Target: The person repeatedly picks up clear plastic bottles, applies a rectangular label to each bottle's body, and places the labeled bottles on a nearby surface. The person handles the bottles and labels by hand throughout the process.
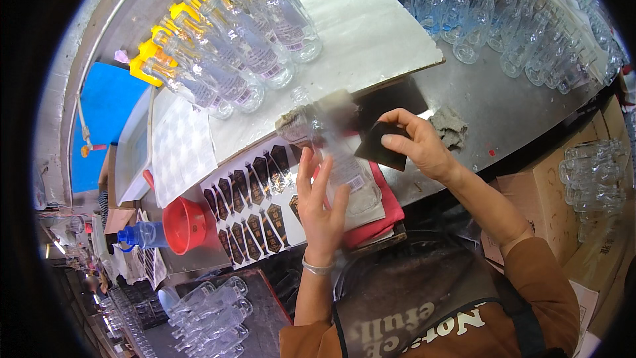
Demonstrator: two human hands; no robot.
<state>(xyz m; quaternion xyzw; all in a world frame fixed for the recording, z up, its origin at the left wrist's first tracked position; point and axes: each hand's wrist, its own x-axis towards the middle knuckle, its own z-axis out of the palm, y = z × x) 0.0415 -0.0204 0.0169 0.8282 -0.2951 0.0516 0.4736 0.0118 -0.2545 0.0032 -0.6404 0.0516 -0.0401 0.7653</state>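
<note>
A clear glass bottle (pixel 344 169) lies on its side in front of me, its base toward me and a printed label on its side. My left hand (pixel 321 209) is beside the bottle, fingers spread and stretched out; whether the fingertips touch the glass I cannot tell. Between the thumb and fingers of my right hand (pixel 414 142) is a dark flat scraper (pixel 382 148), held just right of the bottle. Left of my left hand, a sheet of dark decals (pixel 248 209) lies flat. A grey cloth (pixel 293 127) lies by the bottle's neck, partly blurred.
Several upright bottles (pixel 255 53) stand on the white board (pixel 361 33), some with yellow pieces (pixel 147 59) behind. More bottles (pixel 474 20) fill the far right. A crumpled rag (pixel 448 126), pink cloth (pixel 386 209) and red bucket (pixel 185 225) are close by. Cardboard boxes (pixel 540 205) flank the right.
</note>
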